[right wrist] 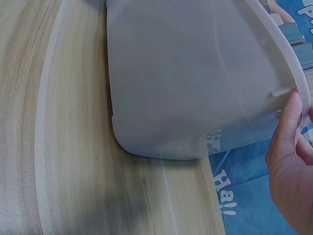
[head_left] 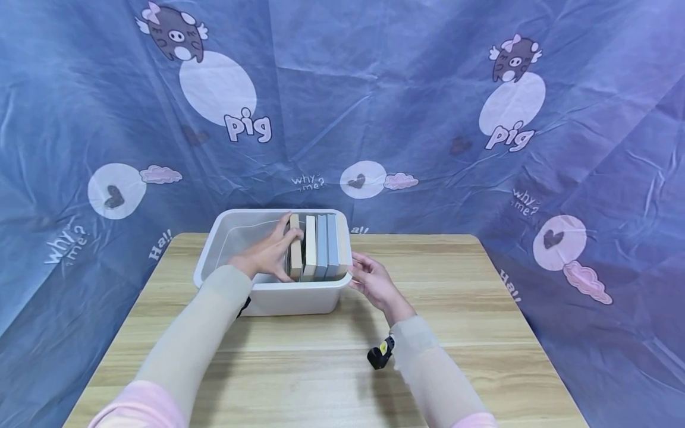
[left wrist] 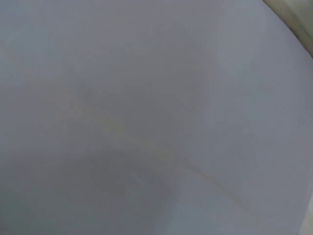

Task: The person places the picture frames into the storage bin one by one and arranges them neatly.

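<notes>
A pale grey plastic bin (head_left: 299, 300) stands on the table, its right part holding a row of upright books, among them blue ones (head_left: 322, 246) and a cream one (head_left: 310, 244). My left hand (head_left: 267, 252) reaches inside and grips the leftmost beige book (head_left: 295, 252), thumb at its near end, fingers at the far end. At the bin's right end, my right hand (head_left: 373, 279) holds the rim, with fingers and thumb around it in the right wrist view. The left wrist view shows only a blurred grey surface; the left hand is out of it.
The wooden table (head_left: 428, 297) extends right and in front of the bin. Behind and on both sides hangs a blue printed cloth (head_left: 374, 119). A black wrist camera (head_left: 380, 355) hangs beneath the right forearm.
</notes>
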`<state>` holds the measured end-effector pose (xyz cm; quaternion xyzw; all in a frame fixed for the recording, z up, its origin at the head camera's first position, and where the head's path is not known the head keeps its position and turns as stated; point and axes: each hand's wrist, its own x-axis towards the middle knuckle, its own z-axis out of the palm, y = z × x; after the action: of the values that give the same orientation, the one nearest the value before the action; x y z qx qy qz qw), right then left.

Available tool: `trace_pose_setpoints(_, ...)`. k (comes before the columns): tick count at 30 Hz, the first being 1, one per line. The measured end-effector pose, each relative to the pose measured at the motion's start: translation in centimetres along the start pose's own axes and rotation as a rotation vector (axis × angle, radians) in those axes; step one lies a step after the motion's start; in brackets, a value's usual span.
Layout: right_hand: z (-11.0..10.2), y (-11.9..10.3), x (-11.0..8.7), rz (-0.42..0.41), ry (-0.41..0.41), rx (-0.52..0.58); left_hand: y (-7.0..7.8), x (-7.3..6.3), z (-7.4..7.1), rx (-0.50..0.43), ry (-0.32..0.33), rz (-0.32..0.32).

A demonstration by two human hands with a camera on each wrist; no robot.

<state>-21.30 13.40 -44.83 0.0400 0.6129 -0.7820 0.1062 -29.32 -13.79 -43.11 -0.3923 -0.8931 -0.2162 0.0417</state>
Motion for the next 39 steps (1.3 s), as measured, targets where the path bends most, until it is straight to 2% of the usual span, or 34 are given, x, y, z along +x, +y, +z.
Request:
trace_pose_setpoints(12, -0.08, -0.03, -0.17, -0.009, -0.019, 0.006, 0.40, 0.64, -0.13, 0.017, -0.058, 0.010)
trace_pose_setpoints(24, -0.36, 0.09, -0.05, -0.003, -0.007, 0.025, 0.74, 0.68, -0.21, -0.017, -0.135, -0.050)
trace_pose_setpoints(30, -0.38, 0.07, 0.02, 0.003, -0.013, 0.001, 0.78, 0.71, -0.12, -0.031, -0.165, -0.086)
trace_pose_setpoints(39, -0.38, 0.05, 0.24, 0.009, -0.036, -0.005, 0.85, 0.70, -0.31, -0.027, -0.182, -0.108)
